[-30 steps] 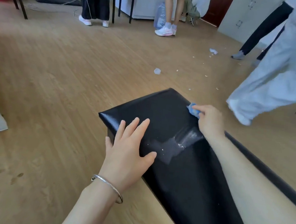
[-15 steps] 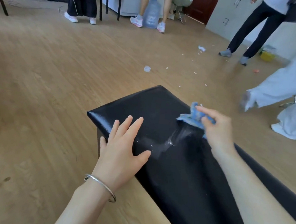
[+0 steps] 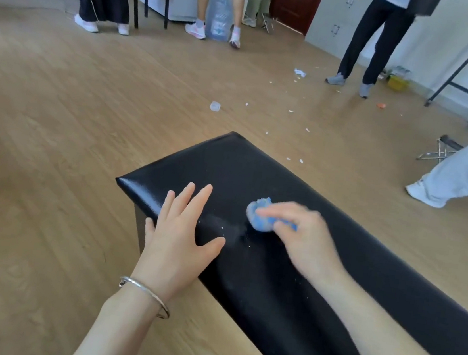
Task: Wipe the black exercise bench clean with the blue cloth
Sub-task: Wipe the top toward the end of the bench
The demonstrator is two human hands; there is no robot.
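L hand (image 3: 180,238) lies flat on the surface (image 3: 285,297), fingers straight and spread, holding nothing. Its palm sits at the surface's near-left edge, with a bracelet (image 3: 146,294) on the wrist. Just right of its thumb is a pale smear (image 3: 220,224) w/ white specks. R hand (image 3: 305,240), blurred, is right of that smear, fingers curled over the cloth (image 3: 260,216). The cloth is bunched into a wad and pressed onto the surface under the fingertips, apart from the L hand.

Handling, as a guess: the cloth is soft, light and crumply. It's best kept wadded in the whole hand, fingers on top, so it doesn't squirm out sideways. The surface cover looks glossy and smooth, prob. slick, so specks should slide rather than stick and may get pushed over the edge.

Beyond both hands is the floor (image 3: 84,128) w/ white scraps (image 3: 215,105). Far past them a blue jug (image 3: 220,11) stands between someone's feet; fill level can't be told. A yellow box (image 3: 397,82) sits by the far wall, contents unreadable.
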